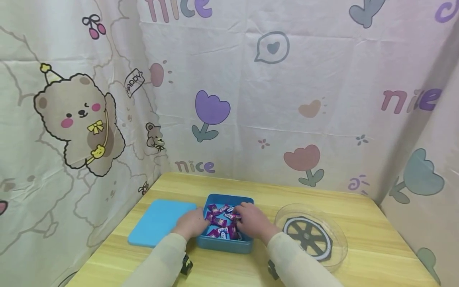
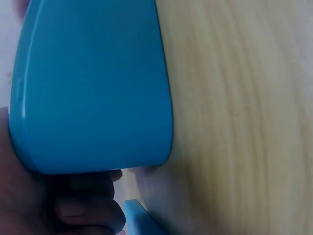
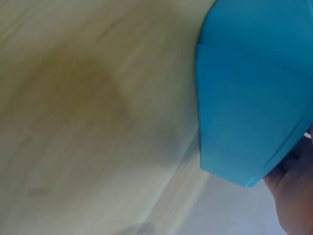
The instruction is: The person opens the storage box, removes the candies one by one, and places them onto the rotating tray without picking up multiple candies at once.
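Observation:
A blue rectangular box (image 1: 226,245) stands on the table with several purple-wrapped candies (image 1: 218,221) inside. My left hand (image 1: 193,221) holds its left wall, thumb over the rim near the candies. In the left wrist view, the fingers (image 2: 93,211) of that hand curl against the outside of the box (image 2: 98,98). From the right side, my right hand (image 1: 255,221) reaches over the rim, with its fingers down among the candies. The box wall (image 3: 254,107) hides most of those fingers in the right wrist view; I cannot tell whether they pinch a candy.
To the left lies a flat light-blue lid (image 1: 161,221). At the right is a round clear plastic container (image 1: 342,249), with a dark spoked pattern (image 1: 306,236) showing through it. A printed curtain (image 1: 244,99) hangs behind the wooden table (image 1: 387,247).

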Demonstrator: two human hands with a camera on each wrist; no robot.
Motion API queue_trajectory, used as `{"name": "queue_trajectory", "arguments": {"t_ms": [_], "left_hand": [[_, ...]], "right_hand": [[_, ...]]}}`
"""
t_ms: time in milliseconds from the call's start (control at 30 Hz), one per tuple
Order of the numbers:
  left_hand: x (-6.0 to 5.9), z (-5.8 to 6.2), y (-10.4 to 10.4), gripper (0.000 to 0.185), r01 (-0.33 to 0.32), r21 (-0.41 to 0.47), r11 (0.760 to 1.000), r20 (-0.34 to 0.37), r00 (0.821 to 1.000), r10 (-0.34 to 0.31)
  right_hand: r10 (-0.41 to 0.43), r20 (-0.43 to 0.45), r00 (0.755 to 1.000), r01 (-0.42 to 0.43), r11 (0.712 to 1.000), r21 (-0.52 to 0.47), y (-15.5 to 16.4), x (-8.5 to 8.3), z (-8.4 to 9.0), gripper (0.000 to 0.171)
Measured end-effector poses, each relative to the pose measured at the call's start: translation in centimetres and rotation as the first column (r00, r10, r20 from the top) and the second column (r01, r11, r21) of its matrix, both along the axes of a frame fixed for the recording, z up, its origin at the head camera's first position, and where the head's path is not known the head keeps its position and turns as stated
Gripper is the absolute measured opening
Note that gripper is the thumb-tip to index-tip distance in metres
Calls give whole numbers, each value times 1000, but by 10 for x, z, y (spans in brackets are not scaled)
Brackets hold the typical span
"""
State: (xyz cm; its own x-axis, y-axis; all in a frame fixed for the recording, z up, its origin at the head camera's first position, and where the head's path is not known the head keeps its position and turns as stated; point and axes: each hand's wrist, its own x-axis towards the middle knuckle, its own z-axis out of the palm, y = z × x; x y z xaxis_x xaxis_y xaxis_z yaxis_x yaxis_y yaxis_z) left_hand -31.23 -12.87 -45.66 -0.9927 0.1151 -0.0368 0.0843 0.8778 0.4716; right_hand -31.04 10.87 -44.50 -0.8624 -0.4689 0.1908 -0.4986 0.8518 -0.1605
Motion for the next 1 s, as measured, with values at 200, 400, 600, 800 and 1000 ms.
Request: {"name": "queue_trajectory", "arguments": {"t_ms": [200, 400, 600, 800, 1000], "left_hand": [[0, 2, 5, 56, 9, 1, 1000, -4, 1000, -9], [-1, 0, 8, 59, 8, -16, 1000, 0, 1000, -8], [-3, 0, 11, 59, 3, -17, 1000, 7, 1000, -3], [-3, 2, 6, 55, 18, -35, 999, -4, 1000, -18], [0, -1, 2, 55, 18, -52, 998, 7, 1000, -18]], "right_hand": [[14, -7, 1000, -14, 999, 36, 5, -2, -3, 25], [23, 0, 1000, -23, 995, 98, 4, -2, -8, 26], [-23, 7, 1000, 22, 991, 130, 2, -3, -12, 28], [-33, 12, 999, 30, 986, 163, -6, -1, -8, 35], [-27, 10, 1000, 24, 978, 207, -11, -1, -12, 38]]}}
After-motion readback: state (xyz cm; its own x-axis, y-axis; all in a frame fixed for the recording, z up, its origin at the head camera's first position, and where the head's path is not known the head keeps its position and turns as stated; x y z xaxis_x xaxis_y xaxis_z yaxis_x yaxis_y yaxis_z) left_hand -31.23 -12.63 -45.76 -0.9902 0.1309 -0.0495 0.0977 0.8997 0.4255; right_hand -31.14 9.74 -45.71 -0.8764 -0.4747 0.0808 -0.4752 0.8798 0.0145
